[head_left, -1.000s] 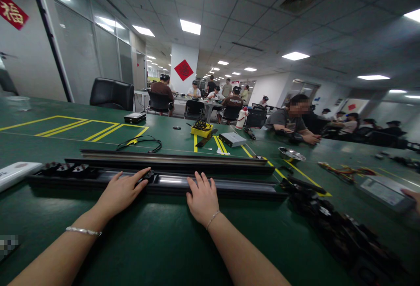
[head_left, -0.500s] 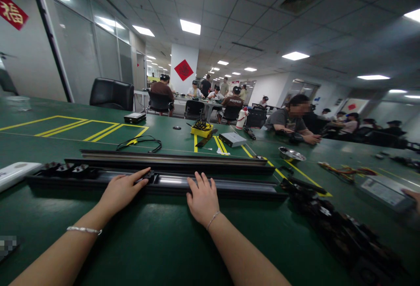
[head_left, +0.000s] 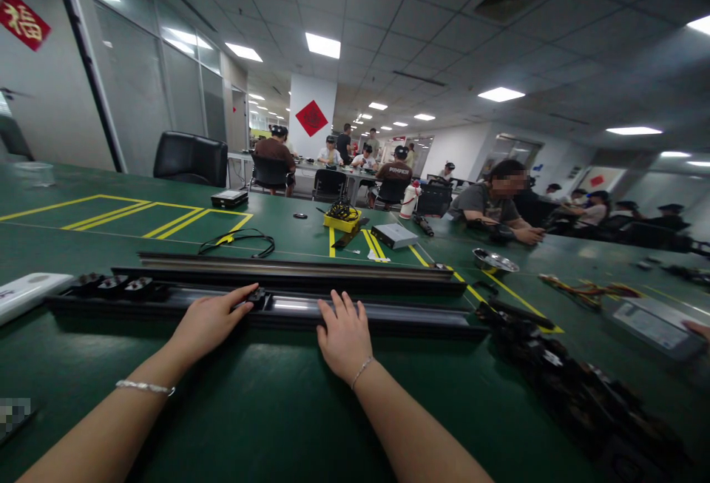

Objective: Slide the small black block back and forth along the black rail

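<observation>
Beyond the counter (head_left: 266,372), a brown shirt (head_left: 397,171) reads "PUMPKIN"; left of it, a red diamond sign (head_left: 24,21) (gold-lettered) says 福.

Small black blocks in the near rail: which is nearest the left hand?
The single block beside the left hand; the other blocks sit grouped toward the left end of the near rail.

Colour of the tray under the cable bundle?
Yellow tray, under black cables; shows best in the head view.
</observation>
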`<state>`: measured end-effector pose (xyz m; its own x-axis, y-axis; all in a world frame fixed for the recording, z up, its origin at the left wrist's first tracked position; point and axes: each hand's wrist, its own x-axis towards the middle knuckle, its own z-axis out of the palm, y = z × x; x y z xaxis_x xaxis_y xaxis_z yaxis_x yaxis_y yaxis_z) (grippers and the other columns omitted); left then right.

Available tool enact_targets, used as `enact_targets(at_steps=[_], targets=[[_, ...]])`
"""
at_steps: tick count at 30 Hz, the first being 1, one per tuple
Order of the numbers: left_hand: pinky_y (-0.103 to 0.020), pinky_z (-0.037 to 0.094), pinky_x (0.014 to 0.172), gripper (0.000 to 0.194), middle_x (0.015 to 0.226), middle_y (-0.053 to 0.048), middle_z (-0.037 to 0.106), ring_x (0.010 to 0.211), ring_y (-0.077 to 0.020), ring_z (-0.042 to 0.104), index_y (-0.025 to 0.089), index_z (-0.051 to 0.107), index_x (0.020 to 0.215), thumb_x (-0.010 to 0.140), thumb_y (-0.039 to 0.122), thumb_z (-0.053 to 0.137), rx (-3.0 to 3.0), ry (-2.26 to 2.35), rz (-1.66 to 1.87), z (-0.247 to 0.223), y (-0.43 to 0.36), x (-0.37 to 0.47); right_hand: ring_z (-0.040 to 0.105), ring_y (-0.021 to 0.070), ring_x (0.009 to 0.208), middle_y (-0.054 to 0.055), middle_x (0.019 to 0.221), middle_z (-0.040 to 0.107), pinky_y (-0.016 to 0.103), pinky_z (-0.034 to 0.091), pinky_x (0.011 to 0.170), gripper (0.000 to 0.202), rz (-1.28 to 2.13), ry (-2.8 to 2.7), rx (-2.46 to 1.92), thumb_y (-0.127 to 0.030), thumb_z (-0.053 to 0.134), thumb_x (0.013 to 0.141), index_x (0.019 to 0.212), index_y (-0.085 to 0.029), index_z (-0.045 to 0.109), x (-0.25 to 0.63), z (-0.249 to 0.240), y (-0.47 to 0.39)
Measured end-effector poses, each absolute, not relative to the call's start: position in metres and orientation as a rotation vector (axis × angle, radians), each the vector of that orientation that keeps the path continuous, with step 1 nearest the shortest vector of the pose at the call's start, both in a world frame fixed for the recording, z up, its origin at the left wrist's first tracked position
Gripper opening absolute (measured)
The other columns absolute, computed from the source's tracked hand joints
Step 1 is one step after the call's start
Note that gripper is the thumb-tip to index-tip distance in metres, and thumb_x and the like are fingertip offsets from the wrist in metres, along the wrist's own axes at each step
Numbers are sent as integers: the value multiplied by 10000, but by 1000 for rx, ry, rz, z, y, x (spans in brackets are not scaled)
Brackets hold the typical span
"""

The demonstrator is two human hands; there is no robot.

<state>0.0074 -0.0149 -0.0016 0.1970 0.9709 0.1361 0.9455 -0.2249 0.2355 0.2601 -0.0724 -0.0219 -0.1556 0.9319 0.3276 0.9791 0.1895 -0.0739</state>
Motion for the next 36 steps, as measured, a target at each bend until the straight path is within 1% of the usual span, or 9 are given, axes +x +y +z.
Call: enact_targets(at_steps=[8,14,19,24,30,36], targets=[[-373,401,904,542,1149,-32,640,1037,-241,595,311,369,1334,844,505,242,2401,1888,370,-5,-13,6,224,239,1318,28,1438,309,455,121,1047,463,-219,-2157,-1801,-399,405,860,1316,-313,397,261,-24,-72],[-379,387,907,539,1088,-49,669,1023,-239,597,296,374,1334,848,483,239,2415,1878,393,-6,-15,7,235,238,1312,23,1437,310,451,122,1048,459,-216,-2149,-1807,-395,416,855,1307,-313,408,260,-23,-71],[-378,360,938,536,1099,-50,663,1052,-220,581,290,354,1345,854,465,229,2417,1853,400,-6,-15,7,223,235,1318,23,1445,294,451,120,1048,465,-204,-2162,-1836,-396,405,858,1316,-315,398,259,-22,-72],[-370,336,966,529,1071,-35,676,1029,-205,591,289,362,1341,859,455,220,2444,1854,401,-6,-16,7,222,238,1319,26,1439,305,451,119,1050,462,-206,-2156,-1809,-395,408,859,1313,-310,405,260,-22,-72],[-403,270,1011,509,1133,-38,649,1037,-193,589,302,346,1344,869,435,224,2431,1842,393,-9,-14,9,215,239,1322,26,1441,302,453,117,1050,462,-183,-2155,-1813,-392,409,859,1313,-307,406,260,-22,-72],[-414,254,1017,502,1144,-22,644,1050,-199,583,324,340,1344,868,440,227,2453,1833,415,-13,-12,7,213,237,1322,29,1441,302,449,115,1050,462,-201,-2156,-1820,-394,408,860,1314,-307,403,260,-22,-72]])
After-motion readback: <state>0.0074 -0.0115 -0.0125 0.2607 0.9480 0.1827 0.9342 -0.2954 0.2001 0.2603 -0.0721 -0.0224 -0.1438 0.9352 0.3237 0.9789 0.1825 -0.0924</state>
